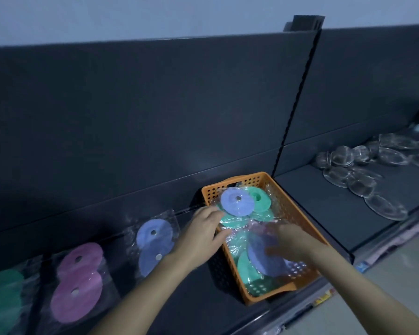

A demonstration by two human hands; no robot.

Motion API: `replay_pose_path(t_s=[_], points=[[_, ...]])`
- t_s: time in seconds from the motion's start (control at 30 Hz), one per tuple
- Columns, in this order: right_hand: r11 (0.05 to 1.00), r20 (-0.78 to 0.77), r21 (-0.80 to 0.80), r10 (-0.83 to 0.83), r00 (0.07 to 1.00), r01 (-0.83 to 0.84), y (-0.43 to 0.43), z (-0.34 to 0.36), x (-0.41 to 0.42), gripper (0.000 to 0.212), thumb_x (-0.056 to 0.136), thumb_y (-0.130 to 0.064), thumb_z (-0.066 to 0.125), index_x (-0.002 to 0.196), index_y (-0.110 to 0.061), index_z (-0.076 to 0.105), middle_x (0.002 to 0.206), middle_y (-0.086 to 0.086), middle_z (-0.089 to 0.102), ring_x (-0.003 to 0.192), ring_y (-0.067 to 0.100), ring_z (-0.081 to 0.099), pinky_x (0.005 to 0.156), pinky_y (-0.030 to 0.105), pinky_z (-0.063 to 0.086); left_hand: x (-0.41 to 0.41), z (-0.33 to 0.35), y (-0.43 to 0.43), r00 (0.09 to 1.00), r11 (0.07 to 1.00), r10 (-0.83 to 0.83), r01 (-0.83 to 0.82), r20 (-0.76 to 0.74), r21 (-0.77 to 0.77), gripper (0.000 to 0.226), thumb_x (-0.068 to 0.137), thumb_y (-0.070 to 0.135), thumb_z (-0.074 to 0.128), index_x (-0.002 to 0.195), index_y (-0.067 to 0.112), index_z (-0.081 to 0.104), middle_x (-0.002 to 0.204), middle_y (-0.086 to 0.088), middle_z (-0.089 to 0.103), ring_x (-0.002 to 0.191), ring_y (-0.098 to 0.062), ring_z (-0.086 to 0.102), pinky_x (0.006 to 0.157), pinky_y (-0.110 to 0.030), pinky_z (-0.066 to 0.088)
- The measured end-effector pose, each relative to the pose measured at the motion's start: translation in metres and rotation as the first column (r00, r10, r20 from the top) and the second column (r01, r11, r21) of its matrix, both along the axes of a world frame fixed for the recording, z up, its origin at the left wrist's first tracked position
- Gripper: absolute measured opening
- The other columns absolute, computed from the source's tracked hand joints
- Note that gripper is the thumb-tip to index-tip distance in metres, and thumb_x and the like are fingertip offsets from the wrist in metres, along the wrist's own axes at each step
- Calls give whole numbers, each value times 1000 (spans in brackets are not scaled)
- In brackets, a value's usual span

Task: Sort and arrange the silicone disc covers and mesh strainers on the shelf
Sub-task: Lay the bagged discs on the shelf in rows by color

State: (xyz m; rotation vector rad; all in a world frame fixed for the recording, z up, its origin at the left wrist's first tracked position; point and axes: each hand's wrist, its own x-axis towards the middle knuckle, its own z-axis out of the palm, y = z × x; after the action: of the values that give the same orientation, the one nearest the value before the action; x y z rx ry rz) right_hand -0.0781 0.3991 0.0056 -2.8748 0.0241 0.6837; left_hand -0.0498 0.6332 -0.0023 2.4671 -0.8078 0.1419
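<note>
Basket: an orange perforated basket (291, 206) stands on the dark shelf (324, 201), its long side running away from the person.
Basket contents: clear-wrapped silicone disc covers lie in a loose heap. A purple-disc packet (236, 204) is on top at the far end, with a green disc (260, 199) just behind it. A second purple disc (264, 259) and more green ones lie nearer the front.
Left fingers: the left hand (201, 228) is at the basket's left rim. Its fingers curl onto the wrap edge of the purple-disc packet and grip it.
Right fingers: the right hand (293, 240) is over the middle of the basket and blurred. The fingers reach down onto the crinkled wraps, but I cannot tell whether they grip anything.
Arms: both forearms come in from the lower edge, angled up toward the basket. The left wrist is just beside the rim and the right crosses over the near right wall.
Shelf row: left of the basket, flat packets lie apart in a line: a purple pair (154, 245), a pink pair (79, 276) and a green pack (0, 293).
Strainers: the mesh strainers (363, 170) lie scattered on the next shelf bay to the right, well apart from the basket.
</note>
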Motion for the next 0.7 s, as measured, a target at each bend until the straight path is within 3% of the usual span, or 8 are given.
replay_pose_path(t_s=[0.1,0.2,0.37,0.43,0.5,0.6,0.7], points=[[997,-16,73,-3,1000,4,-14,-5,-1,59,82,-43,64,133,-24,42,125,4,53,113,20,52,97,31,45,10,-2,-20,999,1000,-17,18,-47,21,47,93,36,53,133,11,49,137,-2,46,127,-16,37,101,-21,27],[991,-53,130,27,998,-20,-20,-11,0,75,74,-51,69,137,-24,39,132,4,47,121,23,44,102,33,40,25,-4,-39,995,994,-36,45,-89,100,50,93,33,53,137,10,45,139,-3,44,129,-17,37,104,-24,28],[980,-21,199,11,1000,-7,-26,-19,4,87,64,-49,79,137,-25,39,129,5,55,114,23,53,96,34,46,58,-5,-73,984,969,67,-24,-166,247,53,94,32,49,137,4,40,143,-13,38,132,-26,33,110,-37,30],[976,-7,216,6,1000,-5,-28,-22,6,96,62,-48,81,142,-24,33,132,5,54,116,23,53,98,34,45,69,-8,-81,970,956,144,-84,-197,282,62,92,34,52,142,4,30,148,-15,28,137,-29,24,113,-38,25],[981,19,190,34,999,-37,-30,-28,7,108,60,-52,80,147,-21,25,144,7,41,130,24,41,107,33,37,76,-12,-86,951,945,198,-122,-237,302,78,89,35,59,147,6,16,152,-14,19,140,-30,19,115,-38,22],[990,23,64,123,992,-124,-30,-35,5,120,58,-60,77,149,-22,11,154,6,19,144,27,11,117,40,20,81,-16,-91,909,945,270,-187,-319,268,89,82,36,68,147,14,12,151,-9,15,132,-32,35,107,-39,36],[989,45,27,145,988,-146,-29,-35,6,117,56,-60,78,147,-21,15,145,12,35,136,32,27,112,39,30,81,-15,-94,866,936,336,-263,-369,234,97,71,34,79,144,19,16,140,-9,19,111,-30,54,95,-35,46]])
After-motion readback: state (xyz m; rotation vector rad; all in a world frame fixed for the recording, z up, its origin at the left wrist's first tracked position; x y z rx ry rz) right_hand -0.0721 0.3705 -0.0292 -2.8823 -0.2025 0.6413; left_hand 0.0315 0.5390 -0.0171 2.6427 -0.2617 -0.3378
